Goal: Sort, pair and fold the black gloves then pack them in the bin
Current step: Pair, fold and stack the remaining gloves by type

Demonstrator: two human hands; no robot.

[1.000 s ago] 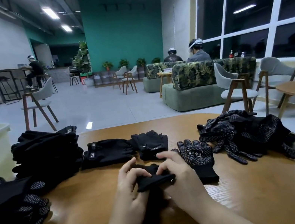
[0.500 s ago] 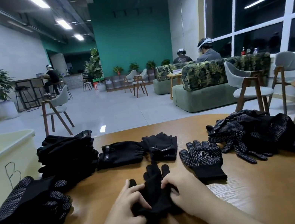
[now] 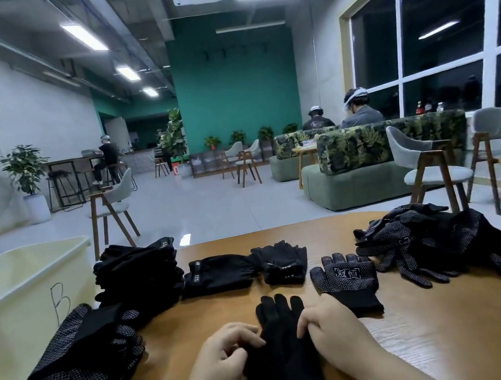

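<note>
Hands, left (image 3: 225, 350) and right (image 3: 328, 326), pinch the plain glove (image 3: 283, 345) by its edges; fingertips partly hidden.

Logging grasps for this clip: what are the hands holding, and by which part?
Both hold the plain black glove lying on the table: left hand at its left edge, right hand at its right edge, below the fingers.

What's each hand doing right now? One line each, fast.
Left hand: fingers curled, holding the left edge of the plain glove flat on the table.
Right hand: fingers curled, holding the same glove's right edge.
</note>
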